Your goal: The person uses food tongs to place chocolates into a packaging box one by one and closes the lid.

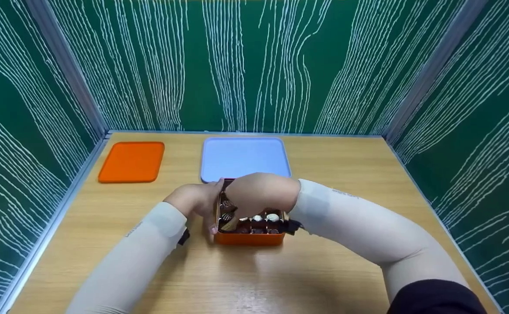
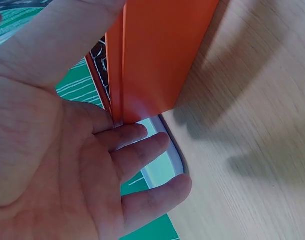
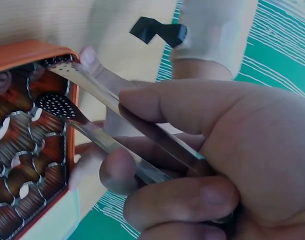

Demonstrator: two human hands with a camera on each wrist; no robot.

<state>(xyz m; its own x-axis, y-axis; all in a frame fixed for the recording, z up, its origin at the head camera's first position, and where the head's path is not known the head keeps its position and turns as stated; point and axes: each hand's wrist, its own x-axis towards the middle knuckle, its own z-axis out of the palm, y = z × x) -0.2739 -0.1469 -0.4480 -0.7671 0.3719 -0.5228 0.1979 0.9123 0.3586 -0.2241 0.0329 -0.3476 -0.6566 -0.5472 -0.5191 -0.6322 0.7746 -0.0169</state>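
An orange box of chocolates stands on the table, its dark insert split into small compartments. Dark striped chocolates lie at its left, white-topped ones nearer the front right. My left hand holds the box's left side; in the left wrist view its thumb runs along the orange wall and the other fingers spread past the corner. My right hand reaches over the box and grips metal tongs with perforated tips. In the right wrist view those tips stand apart inside the box, near its corner.
A light blue tray lies just behind the box. Farther left on the table is an orange tray. Green walls with white wavy lines enclose the back and both sides.
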